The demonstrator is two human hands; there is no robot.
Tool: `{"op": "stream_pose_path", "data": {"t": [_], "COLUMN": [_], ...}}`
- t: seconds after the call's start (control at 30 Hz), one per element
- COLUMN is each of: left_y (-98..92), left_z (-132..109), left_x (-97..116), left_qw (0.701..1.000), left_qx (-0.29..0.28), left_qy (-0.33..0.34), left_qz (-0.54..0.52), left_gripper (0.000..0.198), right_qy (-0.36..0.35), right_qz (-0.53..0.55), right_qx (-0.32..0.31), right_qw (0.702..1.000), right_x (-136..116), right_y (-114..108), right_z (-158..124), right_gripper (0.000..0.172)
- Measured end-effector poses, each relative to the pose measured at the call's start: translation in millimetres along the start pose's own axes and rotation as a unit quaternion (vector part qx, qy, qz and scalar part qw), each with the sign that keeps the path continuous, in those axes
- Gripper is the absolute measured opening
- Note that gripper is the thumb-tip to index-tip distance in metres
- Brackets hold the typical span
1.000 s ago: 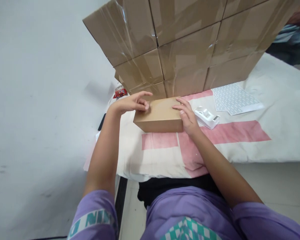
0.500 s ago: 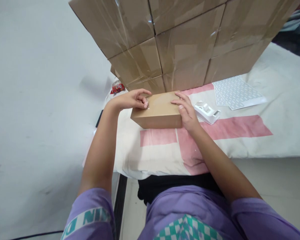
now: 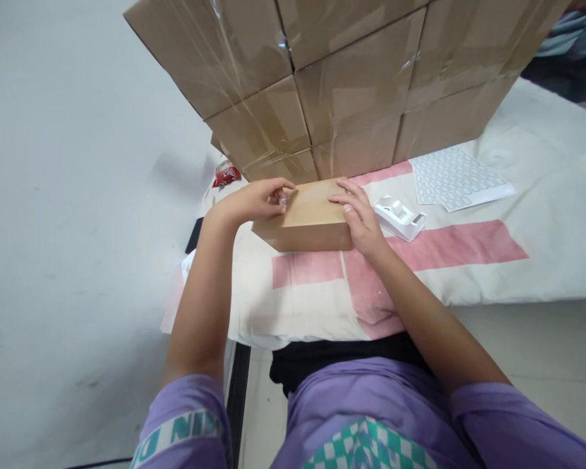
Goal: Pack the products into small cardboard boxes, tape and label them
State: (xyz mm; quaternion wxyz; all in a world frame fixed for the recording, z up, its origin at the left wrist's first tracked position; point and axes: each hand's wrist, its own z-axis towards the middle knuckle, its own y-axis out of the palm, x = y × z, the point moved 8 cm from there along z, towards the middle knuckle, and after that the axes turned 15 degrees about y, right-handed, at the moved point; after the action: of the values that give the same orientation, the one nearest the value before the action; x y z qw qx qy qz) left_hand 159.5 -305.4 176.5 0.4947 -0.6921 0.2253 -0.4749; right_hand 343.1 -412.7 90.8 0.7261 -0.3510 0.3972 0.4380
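Observation:
A small brown cardboard box lies on the bed in front of me. My left hand is at the left end of its top, fingers curled and thumb pinched in. Between the fingertips shows a small crumpled piece of clear tape; part of it is hidden by the fingers. At the right end, my right hand rests on the box with its fingers stretched out and apart over the top. Just right of that hand stands a white tape dispenser.
Behind the box rises a wall of stacked, taped cartons. Sheets of outlined labels lie on the bedsheet to the right. A red wrapper sits at the back left, near the white wall.
The view has shifted slightly. My left hand's fingers have curled down a little more at the box's left end. My right hand stays on the box.

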Motion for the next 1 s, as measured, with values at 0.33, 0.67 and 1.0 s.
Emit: {"op": "stream_pose_path", "data": {"t": [0.33,0.67,1.0], "left_y": [7.9,24.0,25.1], "left_z": [-2,-13,-24], "left_x": [-37,-34,-50], "left_qw": [0.992,0.994,0.996], "left_qx": [0.119,0.088,0.079], "left_qy": [-0.043,-0.034,-0.035], "left_qz": [-0.007,-0.048,-0.037], "left_gripper": [0.023,0.045,0.052], "right_qy": [0.009,0.022,0.022], "right_qz": [0.027,0.032,-0.012], "right_qx": [-0.021,-0.028,-0.046], "right_qw": [0.999,0.999,0.999], "right_x": [6,-5,-13], "right_y": [5,4,-5], "right_z": [2,-4,-2], "right_gripper": [0.047,0.044,0.036]}}
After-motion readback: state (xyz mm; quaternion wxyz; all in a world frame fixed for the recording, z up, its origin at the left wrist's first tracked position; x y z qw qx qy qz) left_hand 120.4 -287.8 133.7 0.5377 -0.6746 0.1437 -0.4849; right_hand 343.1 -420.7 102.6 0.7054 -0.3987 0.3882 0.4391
